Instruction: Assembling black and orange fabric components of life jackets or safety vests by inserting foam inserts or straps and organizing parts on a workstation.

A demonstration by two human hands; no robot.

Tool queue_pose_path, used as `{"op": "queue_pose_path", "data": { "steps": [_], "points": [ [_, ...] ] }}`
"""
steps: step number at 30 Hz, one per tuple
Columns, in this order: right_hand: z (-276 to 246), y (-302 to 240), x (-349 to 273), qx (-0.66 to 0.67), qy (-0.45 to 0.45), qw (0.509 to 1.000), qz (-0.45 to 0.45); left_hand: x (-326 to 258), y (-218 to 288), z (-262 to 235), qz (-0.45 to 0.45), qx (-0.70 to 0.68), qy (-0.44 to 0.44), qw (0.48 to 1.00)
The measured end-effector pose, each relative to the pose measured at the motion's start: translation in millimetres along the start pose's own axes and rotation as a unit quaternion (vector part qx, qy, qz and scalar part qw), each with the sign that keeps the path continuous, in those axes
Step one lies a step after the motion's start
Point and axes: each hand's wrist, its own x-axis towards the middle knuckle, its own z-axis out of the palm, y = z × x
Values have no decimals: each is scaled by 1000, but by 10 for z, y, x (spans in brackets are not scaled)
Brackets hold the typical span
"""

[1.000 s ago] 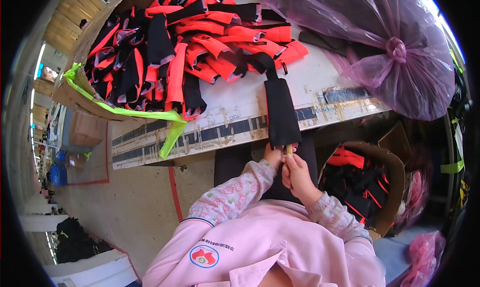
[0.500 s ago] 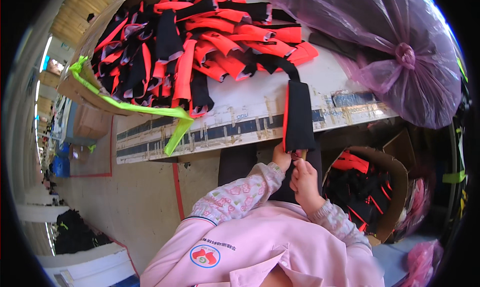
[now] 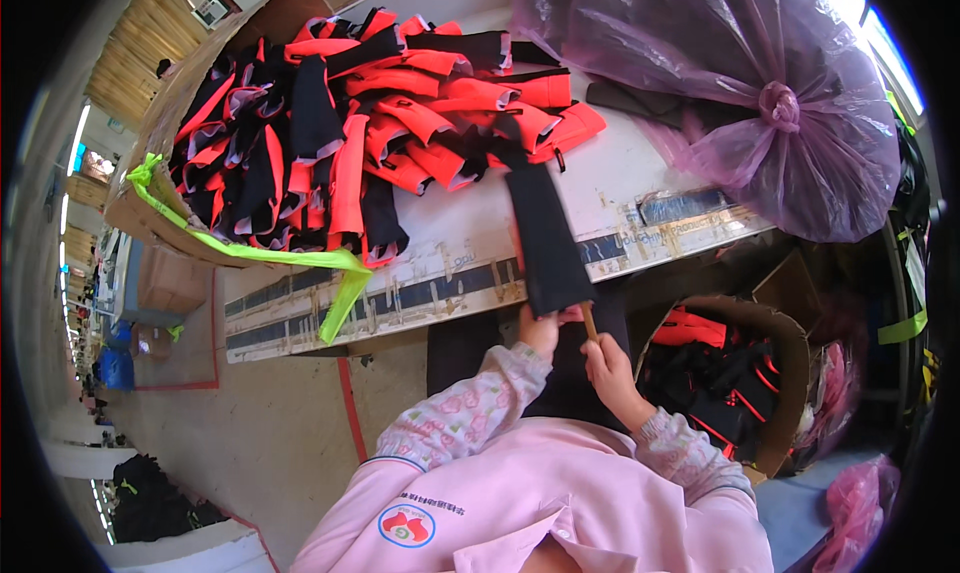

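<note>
Left hand [image 3: 540,331] is pinching the black fabric piece [image 3: 550,238] low down, right hand [image 3: 610,369] is gripping and apparently working a stick [image 3: 589,320] just beneath it, probably needing steady tension next.

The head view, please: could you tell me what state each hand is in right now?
Left hand: closed on the lower end of the black fabric piece.
Right hand: closed, holding a thin tan stick.

The fabric piece [image 3: 549,243] is mostly black, the stick [image 3: 590,322] tan, the sleeves [image 3: 458,414] pink-flowered.
</note>
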Motion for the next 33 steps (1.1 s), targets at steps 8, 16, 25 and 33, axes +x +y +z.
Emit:
{"op": "queue_pose_path", "data": {
  "steps": [8,16,25,33],
  "points": [
    [-1289,26,-63,-384,144,879,-244,263,622,-295,6,-49,68,996],
    [-1618,-832,1451,-541,195,750,-326,-5,465,-191,-104,-3,28,994],
    [-2585,-976,3887,-363,193,834,-367,88,225,-177,-69,-120,1,990],
    [-2765,-782,4543,-253,164,924,-235,101,276,-224,-51,-91,-10,994]
  ]
}}
